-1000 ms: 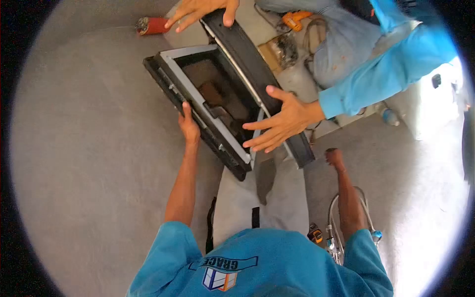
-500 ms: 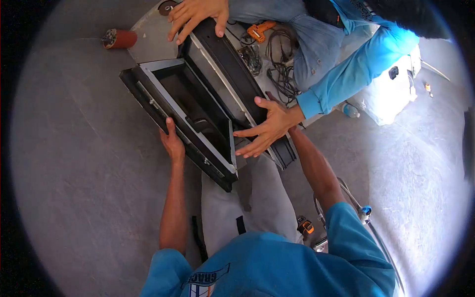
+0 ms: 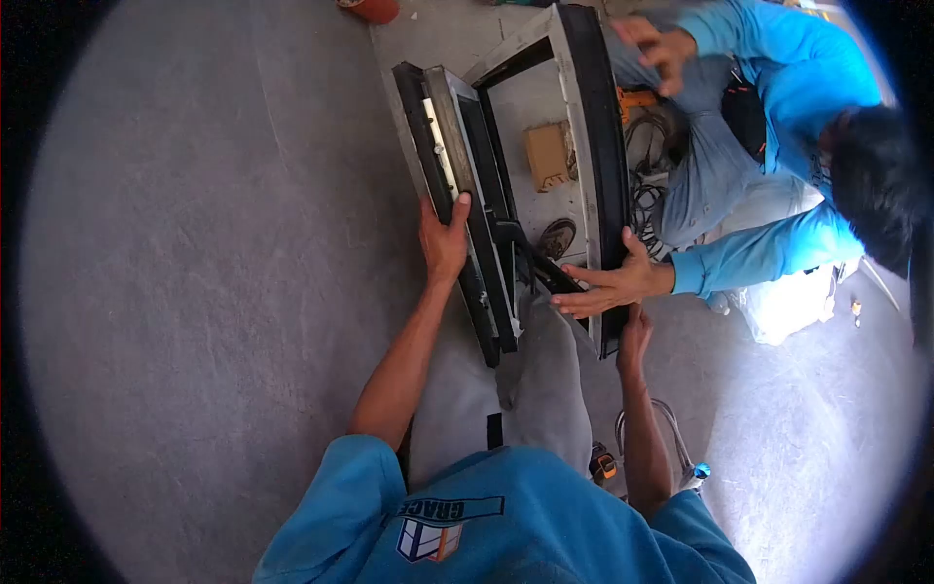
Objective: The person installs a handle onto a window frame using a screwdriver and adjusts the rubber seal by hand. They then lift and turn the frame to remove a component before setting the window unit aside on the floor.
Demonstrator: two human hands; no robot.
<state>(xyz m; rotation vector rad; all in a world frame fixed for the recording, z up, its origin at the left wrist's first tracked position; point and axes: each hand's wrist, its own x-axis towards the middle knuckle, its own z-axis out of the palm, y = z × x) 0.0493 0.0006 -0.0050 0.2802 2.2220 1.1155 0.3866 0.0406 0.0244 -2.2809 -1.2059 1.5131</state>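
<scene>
My left hand (image 3: 446, 241) is wrapped round the outer side of a narrow black and silver metal frame (image 3: 475, 209), thumb on top near a metal strip. My right hand (image 3: 634, 341) grips the lower outer edge of a second, wider black metal frame (image 3: 593, 127); its fingers are partly hidden. The two frames stand tilted apart above my legs, with a dark curved piece (image 3: 514, 234) between them. A co-worker's hand (image 3: 615, 284) touches the lower part of the wider frame. The co-worker's other hand (image 3: 662, 54) is raised off it, blurred.
A cardboard box (image 3: 550, 156) and a shoe (image 3: 557, 237) show through the wider frame. Dark cables (image 3: 647, 200) and an orange tool (image 3: 637, 98) lie beside the co-worker. An orange-and-black tool (image 3: 603, 464) and a hose (image 3: 671, 428) are by my right arm. A red container (image 3: 372, 10) stands at top.
Both frames have turned more upright in view and shifted right, and the gap between them has widened. The co-worker's upper hand has come off the frame and moved right.
</scene>
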